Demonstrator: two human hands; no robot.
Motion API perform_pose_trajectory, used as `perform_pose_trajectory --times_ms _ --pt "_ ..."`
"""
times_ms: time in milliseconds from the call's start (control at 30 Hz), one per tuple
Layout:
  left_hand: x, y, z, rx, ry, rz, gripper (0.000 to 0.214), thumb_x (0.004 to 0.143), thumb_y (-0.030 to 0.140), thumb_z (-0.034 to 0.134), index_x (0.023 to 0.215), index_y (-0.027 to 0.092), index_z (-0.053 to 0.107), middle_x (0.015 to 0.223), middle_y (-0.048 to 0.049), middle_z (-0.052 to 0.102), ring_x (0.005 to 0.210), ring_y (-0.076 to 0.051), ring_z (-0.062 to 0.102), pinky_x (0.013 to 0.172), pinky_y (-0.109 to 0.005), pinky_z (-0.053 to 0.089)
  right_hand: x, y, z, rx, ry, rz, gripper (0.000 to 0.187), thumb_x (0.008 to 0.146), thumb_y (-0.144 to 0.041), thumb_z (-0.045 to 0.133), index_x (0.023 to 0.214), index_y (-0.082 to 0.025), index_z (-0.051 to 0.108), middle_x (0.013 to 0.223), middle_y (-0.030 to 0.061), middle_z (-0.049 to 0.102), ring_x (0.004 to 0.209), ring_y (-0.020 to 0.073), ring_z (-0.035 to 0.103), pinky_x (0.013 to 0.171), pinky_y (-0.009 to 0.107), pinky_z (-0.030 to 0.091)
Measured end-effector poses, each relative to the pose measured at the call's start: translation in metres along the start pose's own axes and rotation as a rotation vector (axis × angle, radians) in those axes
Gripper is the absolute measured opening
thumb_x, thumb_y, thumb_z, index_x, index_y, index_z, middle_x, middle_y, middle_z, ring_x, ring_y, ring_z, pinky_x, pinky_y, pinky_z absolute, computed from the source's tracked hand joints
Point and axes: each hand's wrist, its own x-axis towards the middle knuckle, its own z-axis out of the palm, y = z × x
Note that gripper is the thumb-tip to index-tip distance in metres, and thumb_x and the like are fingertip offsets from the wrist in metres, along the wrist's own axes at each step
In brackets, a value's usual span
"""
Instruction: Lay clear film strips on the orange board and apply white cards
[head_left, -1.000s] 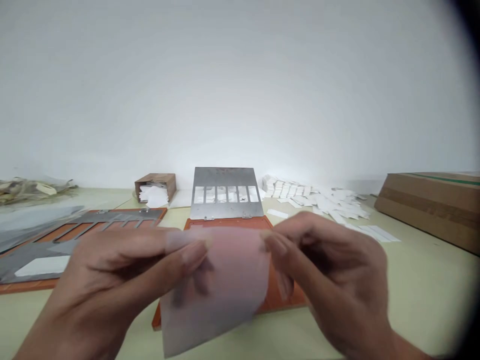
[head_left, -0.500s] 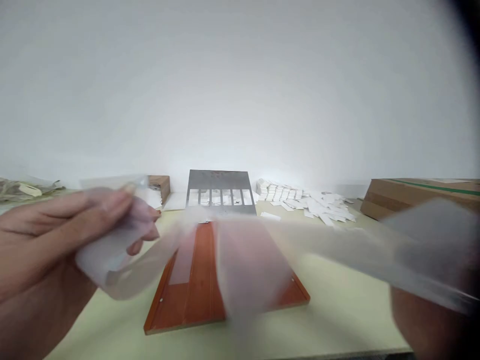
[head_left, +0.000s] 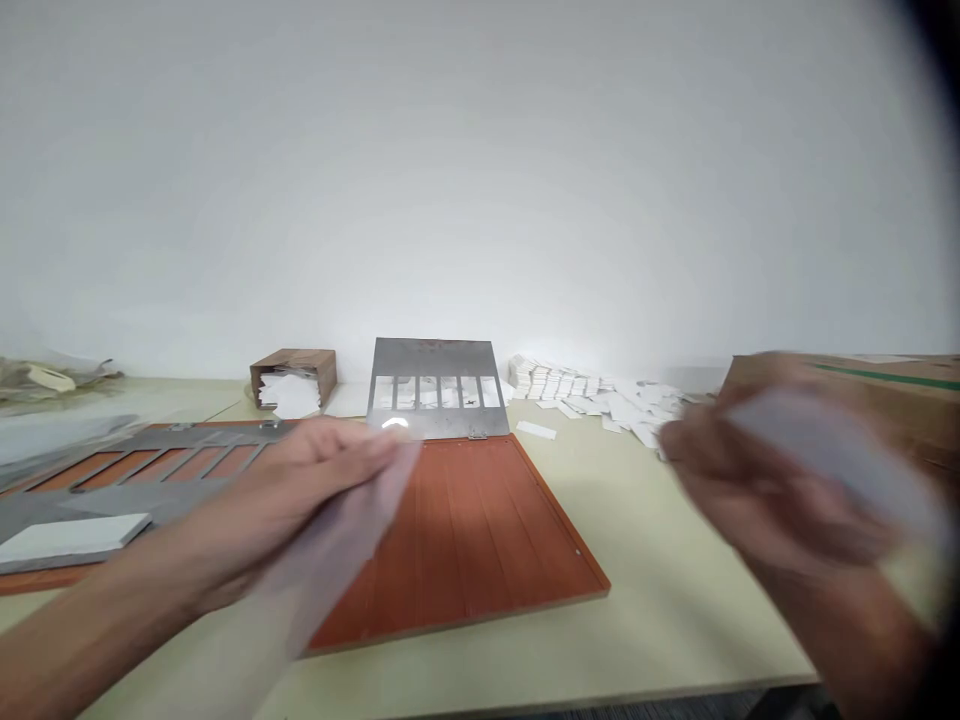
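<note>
Below left hand (head_left: 315,470), translucent sheet (head_left: 356,530) hanging, pinched at thumb tip; right hand (head_left: 765,500) blurred, grip unclear.

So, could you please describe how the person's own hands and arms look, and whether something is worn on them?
The left grip is a bare hand without a glove; no sleeve, watch or bracelet shows on the left forearm. The right grip also looks ungloved, but blur hides finer details.

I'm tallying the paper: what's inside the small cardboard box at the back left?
The small cardboard box holds white paper pieces, some jutting from its open front. Whatever lies deeper is covered by them and the box's walls.
</note>
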Motion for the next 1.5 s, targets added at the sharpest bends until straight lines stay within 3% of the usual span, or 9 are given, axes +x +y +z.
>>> perform_pose_trajectory --times_ms 100,233,367,567,700,833,1100,1233,1500 --pt "0.034 -0.031 0.034 -0.077 -0.256 -0.258 0.052 0.089 0.065 0.059 0.070 0.017 0.061 0.047 0.0074 0.041 0.039 -0.006 0.029 0.040 -0.018 0.020 0.020 0.034 0.053 0.264 -0.161 0.133 0.037 0.075 -0.053 0.081 0.062 -0.026 0.058 0.046 -0.0056 0.042 0.038 0.0095 0.028 0.040 0.027 0.021" --pt "0.064 -0.085 0.051 0.370 -0.216 -0.085 0.051 0.094 0.061 0.050 0.071 0.017 0.064 0.053 0.0005 0.060 0.042 -0.012 0.048 0.048 -0.025 0.036 0.028 0.102 0.102 0.162 -0.506 0.342 0.030 0.080 -0.048 0.077 0.075 -0.020 0.068 0.053 -0.0025 0.059 0.045 0.0089 0.042 0.047 0.024 0.029" --pt "0.081 -0.115 0.037 0.573 -0.120 0.007 0.036 0.088 0.051 0.061 0.087 0.017 0.072 0.076 -0.0059 0.074 0.071 -0.023 0.068 0.070 -0.031 0.047 0.021 0.151 0.114 -0.102 -0.354 0.430 0.031 0.084 -0.045 0.070 0.071 -0.018 0.064 0.060 0.0017 0.067 0.047 0.0096 0.047 0.049 0.024 0.033" --pt "0.083 -0.127 0.030 0.670 -0.079 0.094 0.052 0.090 0.050 0.060 0.130 0.016 0.064 0.131 -0.0148 0.068 0.117 -0.034 0.064 0.103 -0.045 0.044 0.023 0.159 0.108 -0.167 -0.389 0.512 0.024 0.084 -0.038 0.067 0.073 -0.017 0.063 0.068 0.0055 0.073 0.042 0.0090 0.048 0.046 0.024 0.034" --pt "0.070 -0.121 0.042 0.675 -0.336 0.212 0.043 0.103 0.045 0.041 0.134 0.027 0.065 0.141 -0.0030 0.064 0.131 -0.026 0.058 0.112 -0.039 0.040 0.044 0.152 0.097 -0.176 -0.508 0.536 0.025 0.080 -0.038 0.070 0.071 -0.015 0.065 0.065 0.0063 0.071 0.043 0.0083 0.043 0.046 0.024 0.031" --pt "0.064 -0.117 0.039 0.703 -0.516 0.231 0.053 0.107 0.050 0.027 0.143 0.026 0.058 0.154 -0.0031 0.050 0.146 -0.026 0.042 0.122 -0.043 0.028 0.062 0.148 0.082 -0.187 -0.512 0.514 0.030 0.080 -0.041 0.071 0.068 -0.015 0.065 0.062 0.0026 0.063 0.050 0.0078 0.039 0.050 0.025 0.028" --pt "0.072 -0.114 0.010 0.533 -0.755 0.253 0.046 0.108 0.050 0.030 0.151 0.043 0.043 0.161 0.0089 0.037 0.153 -0.023 0.028 0.126 -0.042 0.021 0.069 0.146 0.035 -0.125 -0.478 0.393 0.035 0.080 -0.051 0.077 0.078 -0.018 0.066 0.065 -0.0045 0.044 0.057 0.0080 0.029 0.055 0.028 0.020" --pt "0.073 -0.107 0.008 0.517 -0.707 0.315 0.046 0.109 0.046 0.030 0.154 0.045 0.035 0.164 0.0115 0.031 0.155 -0.020 0.020 0.128 -0.042 0.014 0.071 0.157 0.019 -0.120 -0.474 0.381 0.033 0.080 -0.050 0.078 0.078 -0.018 0.067 0.067 -0.0036 0.045 0.058 0.0088 0.030 0.057 0.029 0.022" --pt "0.075 -0.111 0.002 0.451 -0.818 0.207 0.035 0.104 0.051 0.045 0.131 0.042 0.067 0.148 0.0069 0.056 0.149 -0.025 0.036 0.125 -0.044 0.024 0.069 0.158 0.017 -0.092 -0.491 0.372 0.033 0.081 -0.051 0.077 0.079 -0.018 0.068 0.066 -0.0029 0.047 0.060 0.0100 0.035 0.058 0.029 0.026"
